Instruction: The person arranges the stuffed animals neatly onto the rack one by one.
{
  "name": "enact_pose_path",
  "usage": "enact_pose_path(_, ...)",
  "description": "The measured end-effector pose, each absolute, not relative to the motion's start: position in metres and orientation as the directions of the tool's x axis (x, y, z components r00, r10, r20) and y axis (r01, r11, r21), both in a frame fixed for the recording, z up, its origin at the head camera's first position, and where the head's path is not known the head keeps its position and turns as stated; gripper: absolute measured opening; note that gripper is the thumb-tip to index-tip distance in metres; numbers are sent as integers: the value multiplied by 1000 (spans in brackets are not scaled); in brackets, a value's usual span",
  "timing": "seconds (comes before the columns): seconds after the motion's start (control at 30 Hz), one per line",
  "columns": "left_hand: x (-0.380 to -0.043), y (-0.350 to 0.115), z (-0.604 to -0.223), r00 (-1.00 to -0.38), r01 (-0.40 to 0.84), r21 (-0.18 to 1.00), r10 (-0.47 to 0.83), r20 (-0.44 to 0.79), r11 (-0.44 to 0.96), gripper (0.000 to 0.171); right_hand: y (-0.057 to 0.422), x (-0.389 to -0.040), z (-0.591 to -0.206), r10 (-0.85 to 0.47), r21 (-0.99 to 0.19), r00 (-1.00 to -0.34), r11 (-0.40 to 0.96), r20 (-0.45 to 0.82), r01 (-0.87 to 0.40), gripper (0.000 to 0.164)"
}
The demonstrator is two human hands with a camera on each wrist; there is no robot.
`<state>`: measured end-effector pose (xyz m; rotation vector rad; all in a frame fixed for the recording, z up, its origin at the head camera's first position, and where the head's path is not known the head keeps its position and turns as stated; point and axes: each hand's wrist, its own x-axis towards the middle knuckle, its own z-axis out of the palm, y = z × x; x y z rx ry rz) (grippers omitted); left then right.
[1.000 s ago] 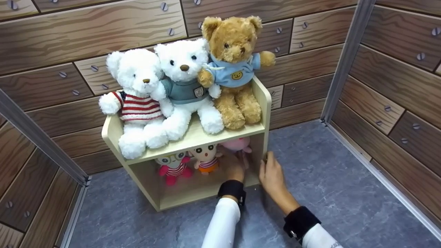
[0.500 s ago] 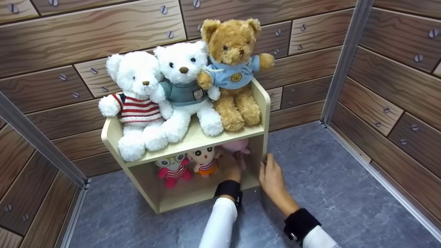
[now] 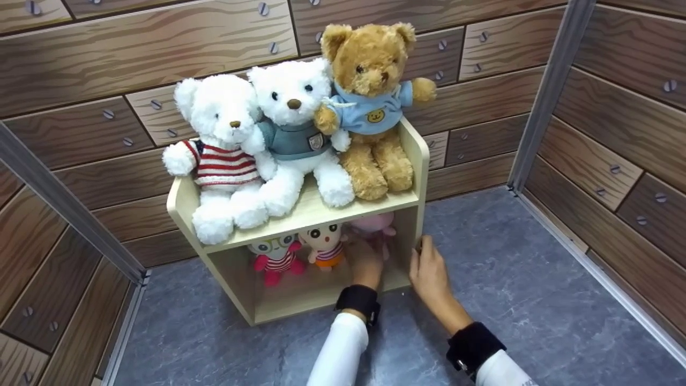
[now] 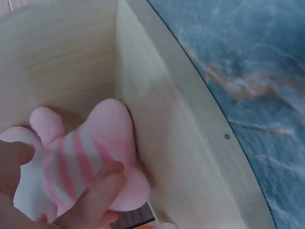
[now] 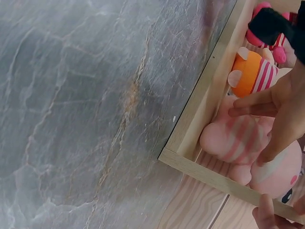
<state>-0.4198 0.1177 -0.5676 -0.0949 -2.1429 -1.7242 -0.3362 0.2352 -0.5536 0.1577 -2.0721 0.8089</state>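
A small pale wooden shelf [image 3: 300, 227] stands on the floor against the back wall. Inside its lower compartment, at the right end, sits a pink plush toy [image 5: 238, 136] with a striped body. My left hand [image 3: 365, 264] reaches in and holds it, thumb at the head and fingers [image 4: 107, 183] across the lower body. My right hand [image 3: 430, 271] grips the front edge of the shelf's right side panel, fingertips [image 5: 266, 212] at the board. Beside the pink toy sit a plush doll [image 3: 327, 249] in orange shorts and a plush toy with glasses [image 3: 276, 257].
On the top board sit a white bear [image 3: 225, 166] in a striped sweater, a white bear [image 3: 295, 139] in a green top and a brown bear [image 3: 372, 123] in a blue hoodie. Wood-patterned walls [image 3: 203, 32] surround the grey marbled floor [image 3: 514, 289].
My left hand has shifted slightly left inside the compartment, by the pink plush toy. My right hand stays at the side panel. The head view has swung a little.
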Motion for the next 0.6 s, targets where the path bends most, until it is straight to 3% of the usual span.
enact_pose_path(0.07,-413,112,-568,-901,313,862,-161,402,398,32,236,-337,-554,184,-491,-606,779,774,-389,20)
enact_pose_path(0.13,-406,102,-567,-869,257,693,-153,471,673,44,236,-337,-555,182,-490,-607,779,773,-391,20)
enact_pose_path(0.23,-402,85,-567,-828,160,478,-146,541,864,43,237,-338,-556,185,-494,-603,774,776,-397,20)
enact_pose_path(0.33,-404,70,-567,-798,90,390,-168,578,916,40,238,-340,-557,192,-493,-595,774,780,-397,20)
enact_pose_path(0.6,-408,56,-573,-793,119,406,-159,588,906,33,241,-340,-562,199,-499,-598,775,776,-388,21)
